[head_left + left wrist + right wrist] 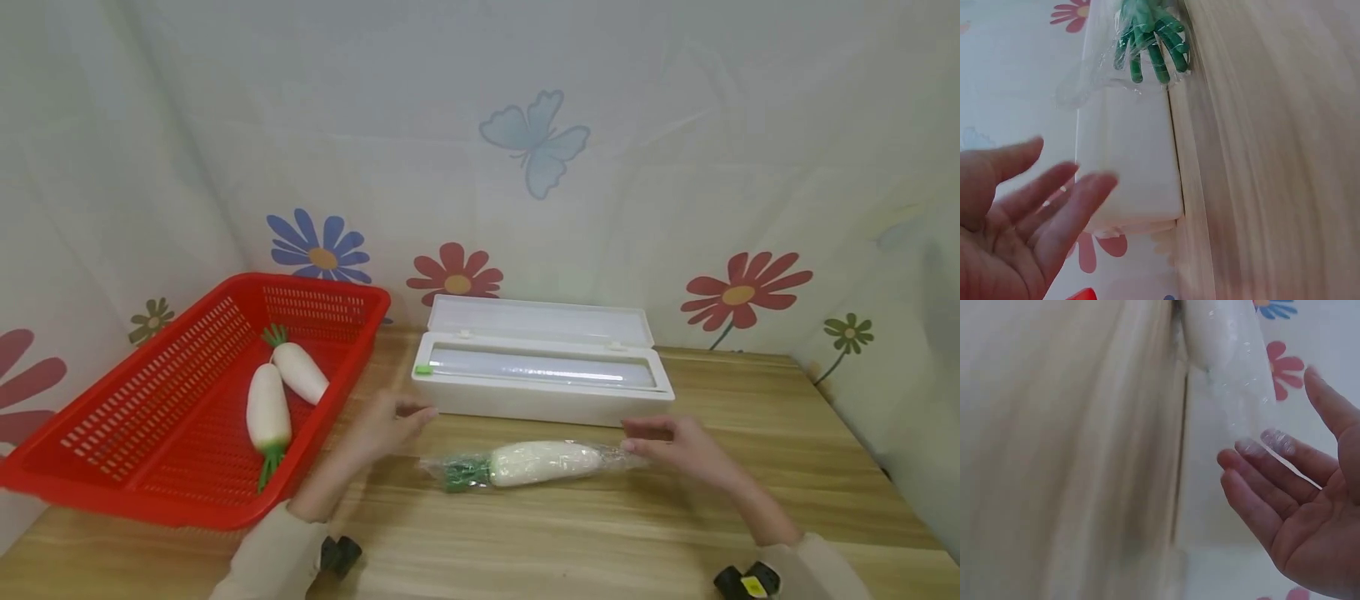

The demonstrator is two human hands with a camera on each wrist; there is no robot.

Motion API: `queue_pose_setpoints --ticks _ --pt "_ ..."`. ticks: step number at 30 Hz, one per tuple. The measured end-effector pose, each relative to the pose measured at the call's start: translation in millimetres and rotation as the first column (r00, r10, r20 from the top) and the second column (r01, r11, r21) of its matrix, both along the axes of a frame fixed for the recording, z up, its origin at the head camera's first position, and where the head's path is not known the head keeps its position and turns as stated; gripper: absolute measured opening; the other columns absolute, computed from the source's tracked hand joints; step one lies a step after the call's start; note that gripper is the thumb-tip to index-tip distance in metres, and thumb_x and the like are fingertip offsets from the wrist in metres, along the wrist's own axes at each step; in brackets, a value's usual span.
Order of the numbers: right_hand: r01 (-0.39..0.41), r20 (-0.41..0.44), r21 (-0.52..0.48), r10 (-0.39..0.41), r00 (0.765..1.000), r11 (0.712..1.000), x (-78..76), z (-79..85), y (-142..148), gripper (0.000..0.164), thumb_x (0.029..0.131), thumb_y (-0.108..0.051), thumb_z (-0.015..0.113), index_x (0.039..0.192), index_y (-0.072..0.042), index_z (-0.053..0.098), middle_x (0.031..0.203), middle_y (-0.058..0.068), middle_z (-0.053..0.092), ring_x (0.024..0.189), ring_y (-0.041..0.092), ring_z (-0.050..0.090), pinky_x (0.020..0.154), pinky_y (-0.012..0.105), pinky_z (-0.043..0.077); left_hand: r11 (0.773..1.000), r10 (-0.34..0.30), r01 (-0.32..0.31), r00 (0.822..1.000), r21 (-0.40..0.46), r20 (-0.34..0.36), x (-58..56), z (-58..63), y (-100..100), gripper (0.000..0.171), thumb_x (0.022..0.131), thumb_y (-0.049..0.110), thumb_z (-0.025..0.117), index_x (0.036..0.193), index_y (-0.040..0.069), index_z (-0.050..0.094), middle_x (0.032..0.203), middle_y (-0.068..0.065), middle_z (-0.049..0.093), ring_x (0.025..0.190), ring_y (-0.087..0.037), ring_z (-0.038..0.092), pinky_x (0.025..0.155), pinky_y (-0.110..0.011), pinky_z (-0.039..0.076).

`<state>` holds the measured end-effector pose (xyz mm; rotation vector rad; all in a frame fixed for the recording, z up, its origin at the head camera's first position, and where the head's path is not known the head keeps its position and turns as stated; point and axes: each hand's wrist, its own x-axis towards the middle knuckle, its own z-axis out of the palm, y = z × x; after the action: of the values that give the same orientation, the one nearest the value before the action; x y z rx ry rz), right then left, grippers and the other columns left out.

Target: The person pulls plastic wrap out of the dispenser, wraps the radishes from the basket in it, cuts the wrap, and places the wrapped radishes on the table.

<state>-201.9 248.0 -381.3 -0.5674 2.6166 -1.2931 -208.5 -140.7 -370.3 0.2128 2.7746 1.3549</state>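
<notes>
A white radish (pixel 542 463) with green leaf stubs (pixel 1150 37), wrapped in clear plastic film, lies crosswise on the wooden table. Its leafy end points left. My left hand (pixel 387 427) hovers off that end, fingers loosely extended and holding nothing. At the opposite end is my right hand (pixel 682 450), where the loose film tail (pixel 1244 412) overlaps the fingertips in the right wrist view; the thumb stands apart from the fingers. Just behind the radish sits a white film dispenser box (pixel 543 403), its lid (pixel 540 321) raised and a film roll (pixel 540 367) inside.
To the left stands a red plastic basket (pixel 187 379) with slotted walls. Inside it lie two unwrapped white radishes, one upper (pixel 300 372) and one lower (pixel 267 408). Behind the table hangs a pale cloth (pixel 405 167) printed with flowers and a butterfly.
</notes>
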Motion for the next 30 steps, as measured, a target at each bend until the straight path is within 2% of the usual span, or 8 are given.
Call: queue_pose_setpoints --ticks 2,5,8,10,13,17,23,30 --pt "-0.032 -0.109 0.07 0.039 0.993 0.997 -1.8 5.6 -12 0.048 0.082 -0.028 0.068 0.115 0.006 0.059 0.113 0.02 0.061 0.104 0.031 0.058 0.084 0.038 0.049 0.997 0.072 -0.072 0.993 0.005 -0.091 -1.3 3.9 1 0.027 0.084 0.017 0.065 0.108 0.004 0.066 0.098 -0.012 0.067 0.083 -0.022 0.062 0.07 -0.034 0.053" --pt "-0.104 -0.206 0.159 0.136 0.969 0.982 -4.4 11.2 -32 0.051 0.077 -0.032 0.072 0.113 0.003 0.061 0.112 0.018 0.062 0.104 0.033 0.058 0.087 0.045 0.046 0.987 0.158 -0.152 0.963 0.043 -0.217 -5.3 7.1 3 0.034 0.083 0.016 0.066 0.114 0.002 0.062 0.108 -0.015 0.064 0.094 -0.027 0.062 0.076 -0.038 0.052" --pt "-0.189 -0.241 0.221 0.241 0.94 0.957 -7.6 11.7 -49 0.055 0.075 -0.03 0.074 0.114 0.004 0.06 0.113 0.019 0.061 0.105 0.034 0.057 0.087 0.047 0.045 0.979 0.205 -0.196 0.939 0.06 -0.276 -12.9 7.6 5 0.043 0.082 0.018 0.068 0.121 0.003 0.058 0.118 -0.015 0.059 0.105 -0.03 0.056 0.084 -0.044 0.048" --pt "-0.233 -0.246 0.247 0.293 0.924 0.941 -9.9 9.4 -59 0.057 0.073 -0.029 0.075 0.115 0.005 0.058 0.114 0.02 0.06 0.107 0.034 0.055 0.089 0.047 0.044 0.979 0.205 -0.198 0.935 0.054 -0.289 -20.0 6.1 6 0.049 0.081 0.019 0.069 0.125 0.004 0.054 0.125 -0.015 0.054 0.114 -0.031 0.051 0.091 -0.049 0.042" --pt "-0.29 -0.26 0.278 0.363 0.895 0.916 -13.4 3.5 -73 0.059 0.07 -0.027 0.078 0.114 0.006 0.059 0.113 0.019 0.061 0.105 0.034 0.056 0.09 0.045 0.044 0.983 0.182 -0.169 0.948 0.074 -0.263 -30.9 3.5 8 0.056 0.08 0.017 0.07 0.13 0.004 0.048 0.134 -0.015 0.047 0.123 -0.033 0.041 0.099 -0.054 0.032" --pt "-0.324 -0.28 0.339 0.423 0.862 0.883 -16.5 -4.8 -86 0.059 0.065 -0.024 0.08 0.113 0.004 0.06 0.107 0.015 0.064 0.097 0.026 0.059 0.085 0.038 0.047 0.986 0.143 -0.125 0.974 0.11 -0.176 -41.7 0.0 9 0.064 0.08 0.016 0.07 0.135 0.002 0.041 0.14 -0.017 0.038 0.129 -0.034 0.033 0.101 -0.053 0.029" --pt "-0.324 -0.227 0.347 0.414 0.881 0.88 -16.5 -7.7 -95 0.059 0.061 -0.015 0.081 0.114 0.001 0.061 0.106 0.01 0.065 0.091 0.015 0.059 0.079 0.028 0.048 0.983 0.135 -0.124 0.988 0.137 -0.073 -53.6 -7.8 7 0.065 0.079 0.019 0.071 0.135 0.003 0.041 0.14 -0.018 0.037 0.126 -0.035 0.036 0.1 -0.049 0.032" --pt "-0.307 -0.195 0.351 0.39 0.9 0.885 -15.1 -5.8 -97 0.054 0.063 -0.01 0.079 0.113 -0.002 0.062 0.106 0.009 0.065 0.094 0.017 0.059 0.083 0.03 0.048 0.971 0.133 -0.133 0.991 0.2 0.014 -61.7 -13.5 4 0.064 0.08 0.022 0.071 0.135 0.006 0.043 0.14 -0.018 0.038 0.124 -0.034 0.039 0.1 -0.045 0.035"
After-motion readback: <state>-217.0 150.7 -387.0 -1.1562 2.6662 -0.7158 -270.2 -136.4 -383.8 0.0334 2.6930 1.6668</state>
